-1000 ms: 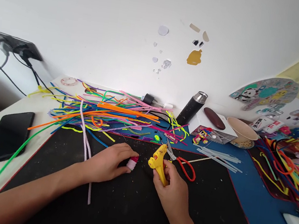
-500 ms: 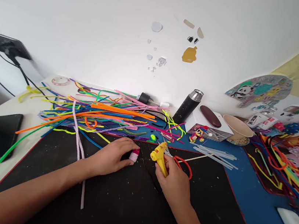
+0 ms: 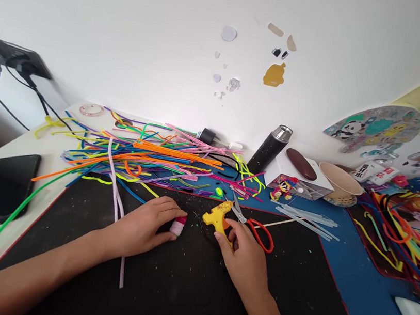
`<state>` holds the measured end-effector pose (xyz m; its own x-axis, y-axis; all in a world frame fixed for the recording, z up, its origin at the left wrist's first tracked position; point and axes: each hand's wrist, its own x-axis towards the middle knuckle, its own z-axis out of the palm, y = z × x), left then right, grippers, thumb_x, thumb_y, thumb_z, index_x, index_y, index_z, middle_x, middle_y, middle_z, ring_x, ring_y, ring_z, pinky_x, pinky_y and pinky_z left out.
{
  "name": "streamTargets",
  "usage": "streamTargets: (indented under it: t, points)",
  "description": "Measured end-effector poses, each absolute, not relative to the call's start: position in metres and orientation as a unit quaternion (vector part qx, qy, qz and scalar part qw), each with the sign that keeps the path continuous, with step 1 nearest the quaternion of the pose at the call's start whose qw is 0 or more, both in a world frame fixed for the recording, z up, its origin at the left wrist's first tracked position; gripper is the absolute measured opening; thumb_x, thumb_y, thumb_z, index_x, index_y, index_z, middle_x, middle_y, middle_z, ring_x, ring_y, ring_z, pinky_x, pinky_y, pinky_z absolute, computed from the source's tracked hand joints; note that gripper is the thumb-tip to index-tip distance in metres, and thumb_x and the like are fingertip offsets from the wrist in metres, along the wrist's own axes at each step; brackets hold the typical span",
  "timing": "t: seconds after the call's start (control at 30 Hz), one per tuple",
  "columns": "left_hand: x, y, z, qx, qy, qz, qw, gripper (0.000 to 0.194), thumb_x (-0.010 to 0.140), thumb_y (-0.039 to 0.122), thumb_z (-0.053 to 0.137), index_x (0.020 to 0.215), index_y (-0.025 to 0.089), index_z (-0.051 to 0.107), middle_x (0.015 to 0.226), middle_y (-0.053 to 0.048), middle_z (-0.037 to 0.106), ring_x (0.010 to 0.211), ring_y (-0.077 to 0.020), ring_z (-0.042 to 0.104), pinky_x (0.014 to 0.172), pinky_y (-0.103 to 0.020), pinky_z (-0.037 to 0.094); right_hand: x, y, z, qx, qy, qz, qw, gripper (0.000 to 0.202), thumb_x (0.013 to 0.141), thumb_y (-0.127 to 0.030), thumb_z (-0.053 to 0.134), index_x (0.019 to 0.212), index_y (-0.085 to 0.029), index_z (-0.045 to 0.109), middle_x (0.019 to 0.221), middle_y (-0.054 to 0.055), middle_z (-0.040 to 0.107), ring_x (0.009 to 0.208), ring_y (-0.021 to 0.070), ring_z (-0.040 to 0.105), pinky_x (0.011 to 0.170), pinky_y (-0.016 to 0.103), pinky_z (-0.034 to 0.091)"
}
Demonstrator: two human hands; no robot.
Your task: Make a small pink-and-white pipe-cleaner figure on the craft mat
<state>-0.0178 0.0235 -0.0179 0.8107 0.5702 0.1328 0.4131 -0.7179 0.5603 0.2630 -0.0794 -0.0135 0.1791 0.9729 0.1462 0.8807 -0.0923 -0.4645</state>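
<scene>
My left hand rests on the black mat, thumb and fingers closed on a small rounded piece, fuzzy, pale pink with a deep pink-red end. The palm side is hidden. To the right, my right hand has thumb and fingers around the handle of a yellow hot glue gun, low over the mat; whether it touches the mat I cannot tell. Red-handled scissors lie just beyond the right hand. Pale lilac pipe cleaners run under or beside my left wrist.
A heap of coloured pipe cleaners spreads along the back. Behind stand a black thermos, a white box and a beige bowl. Clear glue sticks and a small figure lie right; a phone lies left.
The glue gun has turned and come down leftward in my right hand. My left hand has moved slightly left with the pink piece. The whole view has shifted a little.
</scene>
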Motion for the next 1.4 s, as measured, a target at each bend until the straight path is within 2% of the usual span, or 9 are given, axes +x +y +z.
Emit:
streamTargets:
  t: [0.13,0.2,0.3,0.4,0.57,0.77,0.97,1.2,1.4]
  points:
    - [-0.018,0.022,-0.022,0.905,0.283,0.164,0.272,0.041,0.097,0.025,0.068,0.138,0.023,0.062,0.132,-0.011,0.07,0.127,-0.0299,0.06,0.112,-0.049,0.05,0.254,-0.092,-0.013,-0.693,-0.64,0.105,0.316,0.036,0.105,-0.051,0.054,0.111,-0.022,0.075,0.075,0.001,0.067,0.059,0.0165,0.064,0.057,0.026,0.05]
    - [-0.018,0.022,-0.023,0.901,0.29,0.171,0.273,0.041,0.096,0.025,0.069,0.137,0.023,0.063,0.131,-0.011,0.07,0.127,-0.03,0.061,0.112,-0.048,0.051,0.243,-0.1,-0.016,-0.656,-0.668,0.118,0.331,0.033,0.107,-0.047,0.054,0.109,-0.022,0.075,0.072,0.001,0.068,0.057,0.0153,0.064,0.057,0.025,0.05]
    - [-0.017,0.021,-0.024,0.899,0.295,0.176,0.272,0.041,0.096,0.025,0.07,0.137,0.023,0.063,0.132,-0.011,0.07,0.127,-0.03,0.061,0.113,-0.049,0.051,0.224,-0.109,-0.025,-0.591,-0.751,0.09,0.281,0.035,0.11,-0.043,0.05,0.107,-0.023,0.077,0.08,0.004,0.077,0.068,0.0189,0.073,0.068,0.028,0.053]
    - [-0.017,0.02,-0.025,0.902,0.291,0.172,0.269,0.042,0.097,0.025,0.069,0.138,0.023,0.063,0.137,-0.011,0.068,0.133,-0.0304,0.058,0.117,-0.051,0.047,0.215,-0.108,-0.035,-0.581,-0.782,0.04,0.223,0.037,0.112,-0.037,0.045,0.109,-0.02,0.078,0.078,0.006,0.078,0.067,0.0207,0.074,0.065,0.029,0.052]
    - [-0.017,0.022,-0.031,0.895,0.307,0.178,0.271,0.043,0.096,0.029,0.07,0.138,0.022,0.063,0.143,-0.012,0.066,0.139,-0.0311,0.055,0.119,-0.052,0.046,0.233,-0.094,-0.041,-0.621,-0.754,0.019,0.212,0.038,0.112,-0.032,0.044,0.118,-0.019,0.078,0.1,0.009,0.085,0.078,0.0206,0.08,0.069,0.027,0.057]
    - [-0.009,0.026,-0.031,0.89,0.307,0.203,0.269,0.043,0.095,0.029,0.072,0.137,0.024,0.065,0.143,-0.012,0.066,0.136,-0.0319,0.057,0.118,-0.053,0.046,0.256,-0.077,-0.031,-0.671,-0.717,0.01,0.189,0.028,0.105,-0.028,0.055,0.116,-0.023,0.08,0.11,0.007,0.085,0.087,0.0216,0.082,0.071,0.026,0.06]
    - [0.0,0.023,-0.024,0.89,0.298,0.209,0.276,0.037,0.096,0.028,0.071,0.133,0.023,0.066,0.131,-0.012,0.068,0.125,-0.03,0.061,0.109,-0.049,0.053,0.253,-0.076,-0.032,-0.684,-0.701,0.052,0.195,0.028,0.105,-0.03,0.055,0.116,-0.023,0.08,0.111,0.007,0.084,0.094,0.0238,0.082,0.078,0.03,0.062]
    - [-0.002,0.019,-0.024,0.894,0.303,0.2,0.264,0.039,0.094,0.029,0.075,0.131,0.024,0.065,0.125,-0.011,0.069,0.122,-0.0306,0.06,0.108,-0.049,0.052,0.255,-0.084,-0.03,-0.668,-0.678,0.067,0.298,0.034,0.108,-0.035,0.05,0.106,-0.022,0.082,0.102,0.007,0.085,0.089,0.0227,0.081,0.081,0.029,0.059]
    - [-0.003,0.019,-0.025,0.889,0.311,0.191,0.276,0.037,0.095,0.031,0.074,0.13,0.023,0.064,0.127,-0.011,0.067,0.124,-0.0308,0.058,0.108,-0.049,0.051,0.273,-0.068,-0.014,-0.733,-0.626,0.077,0.255,0.041,0.104,-0.051,0.051,0.119,-0.023,0.077,0.083,0.004,0.078,0.064,0.0188,0.071,0.059,0.029,0.051]
